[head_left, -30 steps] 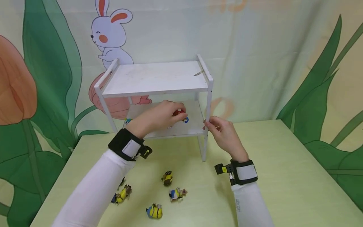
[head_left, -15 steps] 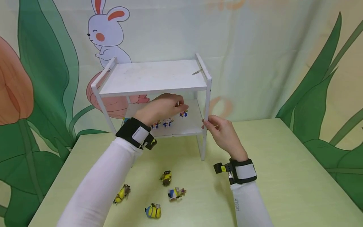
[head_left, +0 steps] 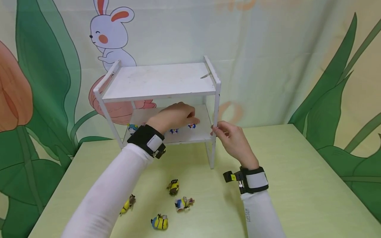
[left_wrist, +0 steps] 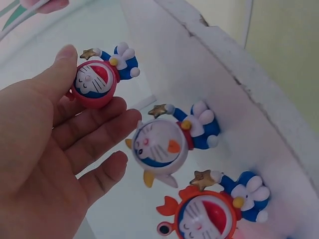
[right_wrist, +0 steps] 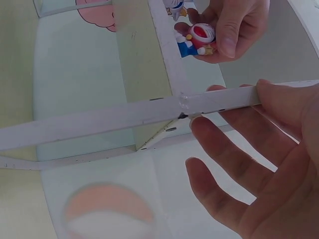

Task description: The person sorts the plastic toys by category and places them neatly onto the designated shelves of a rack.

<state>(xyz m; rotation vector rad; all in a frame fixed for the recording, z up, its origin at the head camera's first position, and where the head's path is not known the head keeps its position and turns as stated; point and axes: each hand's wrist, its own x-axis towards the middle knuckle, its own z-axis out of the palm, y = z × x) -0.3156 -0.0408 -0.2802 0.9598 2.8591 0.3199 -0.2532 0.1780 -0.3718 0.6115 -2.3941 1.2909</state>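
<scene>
My left hand [head_left: 178, 116] reaches over the lower shelf [head_left: 202, 132] of a small white rack. It holds a Doraemon figurine in a red hood [left_wrist: 97, 82] between thumb and fingers. Beside those fingers stands a Doraemon figurine in a whitish hood [left_wrist: 159, 142]. Farther along the same shelf edge is one in an orange crab hood [left_wrist: 209, 219]. My right hand [head_left: 233, 140] pinches the rack's front right post [right_wrist: 224, 101] between thumb and fingers. Its other fingers are spread off the post. My left hand and wrist hide part of the shelf in the head view.
A figurine with a green-blue hat [head_left: 132, 128] stands at the shelf's left. The rack's top board [head_left: 160, 81] overhangs my left hand. Several yellow Minion figurines, among them a blue-and-yellow one [head_left: 159, 222], lie on the table [head_left: 297, 191] in front.
My left hand has shifted slightly right and toward the shelf's front with the red-hooded figurine. My right hand keeps its grip on the post. The head view has shifted a little.
</scene>
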